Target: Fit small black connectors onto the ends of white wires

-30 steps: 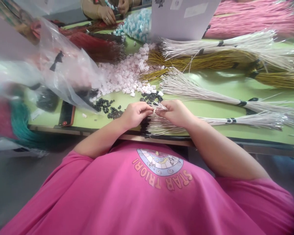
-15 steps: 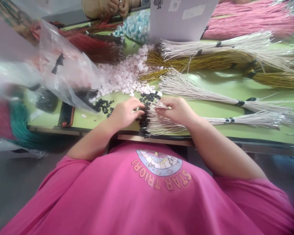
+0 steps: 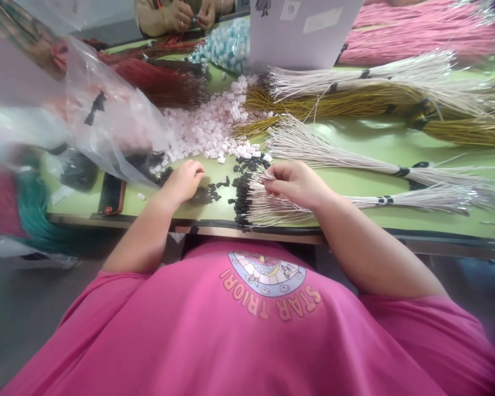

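Note:
My right hand (image 3: 296,182) pinches the tips of a few thin white wires (image 3: 268,175) just above a bundle of white wires (image 3: 280,212) on the table. Black connector housings (image 3: 242,201) sit at the left ends of that bundle. My left hand (image 3: 185,181) is over the table to the left, its fingers curled together; whatever they hold, if anything, is hidden. Close beside it lie loose small black housings (image 3: 210,192), partly blurred.
White housings (image 3: 206,129) form a heap behind my hands. Tied white bundles (image 3: 334,151) and yellow wires (image 3: 346,104) lie to the right. A clear plastic bag (image 3: 119,121) and a phone-like dark object (image 3: 112,193) are left. Across the table are another person's hands (image 3: 190,15).
My left hand has moved left, away from the black-ended wires to the loose black housings. My right hand stays almost in place, still gripping wires.

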### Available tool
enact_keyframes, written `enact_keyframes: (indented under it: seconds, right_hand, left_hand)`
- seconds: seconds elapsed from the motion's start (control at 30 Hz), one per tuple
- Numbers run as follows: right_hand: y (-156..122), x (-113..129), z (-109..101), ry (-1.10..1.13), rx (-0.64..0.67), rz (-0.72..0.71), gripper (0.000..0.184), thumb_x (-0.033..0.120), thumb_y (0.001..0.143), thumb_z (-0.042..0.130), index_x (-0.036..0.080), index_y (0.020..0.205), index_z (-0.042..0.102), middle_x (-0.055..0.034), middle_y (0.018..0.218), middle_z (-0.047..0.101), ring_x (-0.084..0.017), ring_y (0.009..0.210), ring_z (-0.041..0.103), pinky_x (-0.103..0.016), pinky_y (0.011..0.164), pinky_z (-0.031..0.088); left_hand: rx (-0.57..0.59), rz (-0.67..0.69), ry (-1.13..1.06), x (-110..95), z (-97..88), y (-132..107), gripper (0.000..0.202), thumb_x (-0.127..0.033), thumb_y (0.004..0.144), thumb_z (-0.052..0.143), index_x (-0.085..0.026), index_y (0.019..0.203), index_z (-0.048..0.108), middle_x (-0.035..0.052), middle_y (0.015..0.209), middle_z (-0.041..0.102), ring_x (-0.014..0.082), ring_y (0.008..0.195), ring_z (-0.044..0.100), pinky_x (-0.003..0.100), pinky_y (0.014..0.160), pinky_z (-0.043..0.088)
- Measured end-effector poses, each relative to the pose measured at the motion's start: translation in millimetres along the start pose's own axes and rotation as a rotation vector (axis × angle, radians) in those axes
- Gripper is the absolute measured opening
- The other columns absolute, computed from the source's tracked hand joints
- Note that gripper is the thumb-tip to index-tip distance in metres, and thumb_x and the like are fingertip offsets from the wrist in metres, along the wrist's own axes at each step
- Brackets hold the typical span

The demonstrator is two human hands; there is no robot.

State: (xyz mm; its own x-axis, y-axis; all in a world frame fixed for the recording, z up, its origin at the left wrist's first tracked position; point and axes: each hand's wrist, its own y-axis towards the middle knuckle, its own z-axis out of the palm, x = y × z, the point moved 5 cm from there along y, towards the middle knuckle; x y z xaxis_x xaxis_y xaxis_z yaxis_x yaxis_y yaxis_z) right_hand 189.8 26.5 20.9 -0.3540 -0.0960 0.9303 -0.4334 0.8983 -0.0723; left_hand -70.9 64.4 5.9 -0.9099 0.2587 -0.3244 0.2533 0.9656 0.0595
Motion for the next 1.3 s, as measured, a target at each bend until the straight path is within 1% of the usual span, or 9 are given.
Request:
enact_keyframes:
  seconds: [0.07,0.13,0.3,0.43,0.57,0.8,1.0,1.2,1.3]
  right_hand:
    - [0,2,-1,-0.042,-0.029,-0.001,0.017,0.029,0.074,0.055,0.016,0.064,0.053,0.0033,0.055,0.051,-0.008,0.051,0.041,-0.025,0.052,0.03]
    - [0,5,-2,-0.073,-0.06,-0.006,0.014,0.026,0.072,0.054,0.015,0.062,0.053,0.0037,0.055,0.048,-0.008,0.052,0.04,-0.024,0.053,0.029]
    - [-1,6,-1,-0.017,-0.054,0.019,0.007,0.02,0.066,0.053,0.014,0.064,0.057,0.0036,0.054,0.047,-0.009,0.052,0.042,-0.024,0.052,0.03]
    - [-1,4,0,-0.002,-0.047,-0.004,0.013,0.024,0.069,0.054,0.013,0.065,0.06,0.0037,0.054,0.044,-0.009,0.051,0.04,-0.024,0.051,0.028]
    - [-1,5,-1,-0.042,-0.077,-0.039,0.019,0.029,0.071,0.055,0.012,0.067,0.062,0.0029,0.055,0.045,-0.009,0.053,0.038,-0.025,0.052,0.026]
    - [1,4,-2,-0.139,-0.154,-0.02,0.018,0.028,0.07,0.056,0.012,0.064,0.06,0.0022,0.057,0.045,-0.009,0.055,0.037,-0.025,0.053,0.025]
    - [1,5,-1,-0.21,-0.183,-0.031,0.019,0.029,0.071,0.056,0.012,0.064,0.06,0.0022,0.056,0.045,-0.009,0.056,0.037,-0.025,0.054,0.025]
    - [1,4,2,-0.276,-0.147,-0.032,0.02,0.03,0.073,0.054,0.013,0.063,0.058,0.0025,0.054,0.045,-0.009,0.056,0.04,-0.024,0.054,0.027]
    - [1,4,3,-0.288,-0.134,-0.036,0.02,0.031,0.073,0.054,0.013,0.064,0.058,0.0021,0.055,0.047,-0.01,0.057,0.041,-0.023,0.055,0.028]
  left_hand:
    - [-0.01,0.046,-0.144,-24,-9.4,-8,0.014,-0.026,0.085,0.048,-0.019,0.087,0.06,0.0054,0.089,0.062,0.0169,0.075,0.055,0.03,0.071,0.044]
    - [0.066,0.052,-0.37,-47,-11.0,-15,0.019,-0.029,0.089,0.044,-0.018,0.095,0.058,0.0031,0.084,0.062,0.012,0.062,0.052,0.025,0.061,0.043]
    - [0.281,0.048,-0.814,-92,8.6,-22,0.024,-0.036,0.089,0.049,-0.017,0.096,0.061,0.0008,0.071,0.058,0.0076,0.055,0.048,0.02,0.051,0.039]
    - [0.301,-0.037,-1.095,-104,26.1,-17,0.017,-0.032,0.083,0.059,-0.016,0.09,0.058,-0.0012,0.063,0.056,0.0063,0.052,0.048,0.018,0.047,0.036]
    - [0.289,-0.067,-1.223,-102,33.3,-13,0.015,-0.026,0.078,0.064,-0.015,0.086,0.059,0.0001,0.068,0.061,0.0042,0.046,0.046,0.018,0.043,0.034]
    - [0.296,-0.104,-1.309,-97,38.5,-13,0.014,-0.017,0.075,0.064,-0.015,0.088,0.06,0.0021,0.074,0.067,0.0036,0.046,0.047,0.017,0.043,0.034]
    - [0.242,-0.121,-1.229,-99,36.8,-13,0.015,-0.019,0.073,0.066,-0.014,0.087,0.063,0.0034,0.074,0.069,0.0039,0.046,0.046,0.02,0.046,0.037]
    - [0.125,-0.03,-0.973,-104,30.2,-15,0.017,-0.026,0.072,0.069,-0.014,0.084,0.069,0.0048,0.081,0.071,0.014,0.075,0.065,0.028,0.074,0.05]
    - [0.116,0.008,-0.915,-105,29.2,-15,0.02,-0.03,0.072,0.069,-0.014,0.084,0.07,0.0052,0.082,0.072,0.0161,0.078,0.065,0.03,0.076,0.05]
